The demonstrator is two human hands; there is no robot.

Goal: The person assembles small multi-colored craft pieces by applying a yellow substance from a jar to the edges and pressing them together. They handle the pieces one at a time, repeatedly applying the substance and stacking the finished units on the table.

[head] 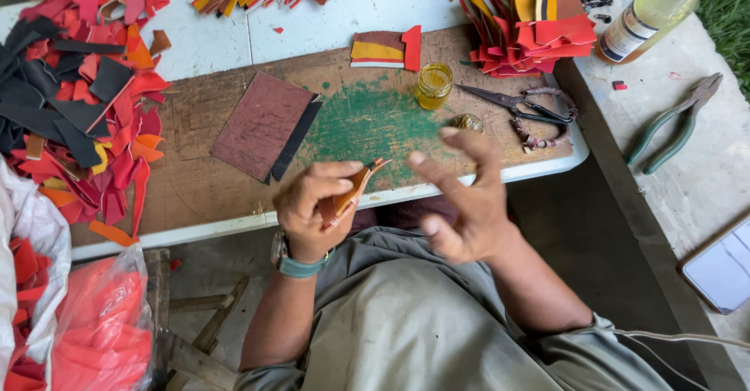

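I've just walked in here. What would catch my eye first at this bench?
Probably the heaps of red, orange and black leather scraps spread over the left of the table, with another stack at the back right. In the middle, the left hand pinches a small tan leather piece while the right hand is open beside it. Behind them, on a green-stained board, stand a small yellow jar and black scissors.

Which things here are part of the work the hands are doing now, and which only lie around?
In the work:
- left hand, gripping an orange piece
- right hand, open, holding nothing
- glue jar, nearest the hands

Lying around:
- scissors
- pliers
- bottle
- brown sheet
- scrap piles
- plastic bag
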